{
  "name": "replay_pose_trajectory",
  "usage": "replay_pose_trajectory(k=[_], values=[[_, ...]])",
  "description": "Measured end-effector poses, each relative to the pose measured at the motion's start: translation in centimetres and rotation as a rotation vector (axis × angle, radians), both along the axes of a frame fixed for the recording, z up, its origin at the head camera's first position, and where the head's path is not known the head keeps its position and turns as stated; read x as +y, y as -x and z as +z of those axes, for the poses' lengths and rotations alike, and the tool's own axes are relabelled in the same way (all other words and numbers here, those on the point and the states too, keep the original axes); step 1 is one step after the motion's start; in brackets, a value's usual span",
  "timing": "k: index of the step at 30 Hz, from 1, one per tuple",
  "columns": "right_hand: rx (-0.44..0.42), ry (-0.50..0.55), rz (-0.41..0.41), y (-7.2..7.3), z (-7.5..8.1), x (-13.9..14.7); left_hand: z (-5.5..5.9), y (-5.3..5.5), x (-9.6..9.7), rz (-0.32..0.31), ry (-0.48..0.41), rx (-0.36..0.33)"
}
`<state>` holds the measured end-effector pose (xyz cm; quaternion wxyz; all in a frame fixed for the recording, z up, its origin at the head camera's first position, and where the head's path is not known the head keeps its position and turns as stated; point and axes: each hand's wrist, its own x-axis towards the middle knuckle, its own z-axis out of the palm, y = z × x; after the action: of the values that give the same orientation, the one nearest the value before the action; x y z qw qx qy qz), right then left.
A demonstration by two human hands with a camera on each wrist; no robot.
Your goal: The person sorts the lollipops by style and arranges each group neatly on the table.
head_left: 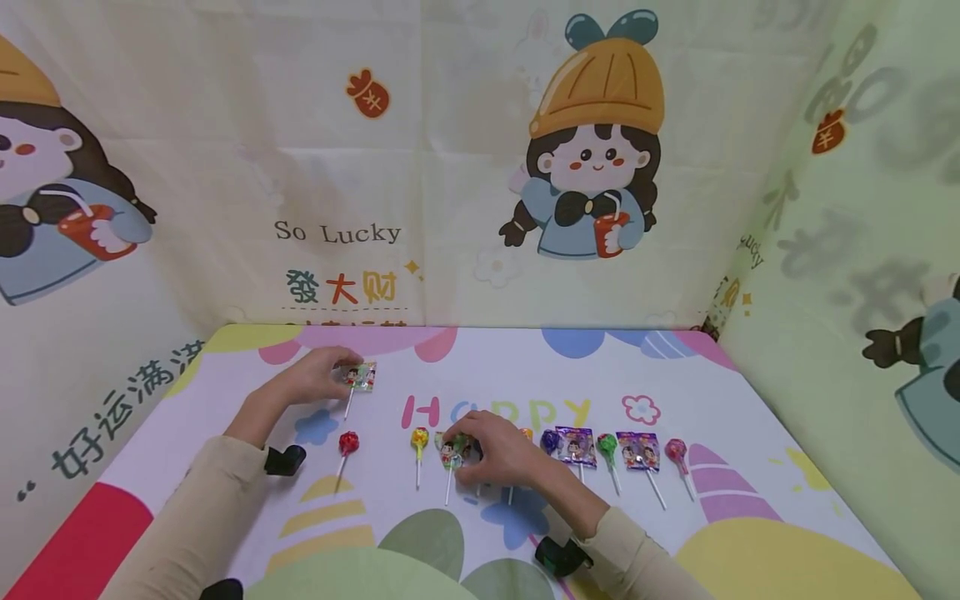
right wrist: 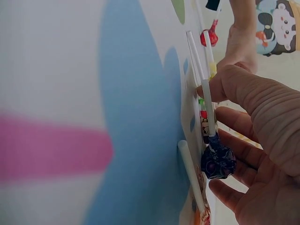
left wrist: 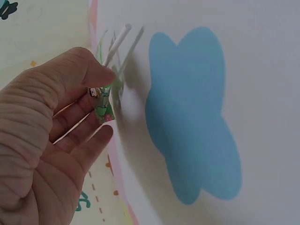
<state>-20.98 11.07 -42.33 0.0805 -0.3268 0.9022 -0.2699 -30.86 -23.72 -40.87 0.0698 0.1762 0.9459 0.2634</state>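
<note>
My left hand (head_left: 318, 375) pinches a lollipop in a flat, square, clear-and-green printed wrapper (head_left: 363, 377) at the back left of the table, its white stick pointing toward me. In the left wrist view the thumb lies over the wrapper (left wrist: 104, 105). Lower and near the middle, my right hand (head_left: 498, 450) has thumb and fingers around another flat green-wrapped lollipop (head_left: 452, 452) in the row. A dark blue ball lollipop (right wrist: 218, 158) sits beneath that hand, close by its fingers. An orange-wrapped lollipop (head_left: 527, 434) is mostly hidden behind the hand.
Left of the right hand lie a yellow lollipop (head_left: 419, 437) and a red lollipop (head_left: 348, 442). To the right, the row continues with a purple ball lollipop (head_left: 550, 440), flat purple packets (head_left: 576, 446), a green lollipop (head_left: 607, 446) and a pink-red lollipop (head_left: 677, 451). Printed cloth walls stand behind the table (head_left: 525, 367).
</note>
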Motion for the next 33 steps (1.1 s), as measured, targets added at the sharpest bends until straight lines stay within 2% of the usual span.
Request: replay_pose_trajectory(k=[7,20,33], values=[[0.017,-0.001,0.016,0.06,0.09,-0.16,-0.37,0.11,-0.33,-0.019,-0.004,0.004],[0.026,0.002,0.006,0.05,0.23,-0.21,-0.61,0.09,-0.49,0.022,-0.029,-0.018],[0.026,0.041,-0.014,0.1,0.07,-0.17,-0.73,-0.04,-0.31,0.015,-0.048,-0.015]])
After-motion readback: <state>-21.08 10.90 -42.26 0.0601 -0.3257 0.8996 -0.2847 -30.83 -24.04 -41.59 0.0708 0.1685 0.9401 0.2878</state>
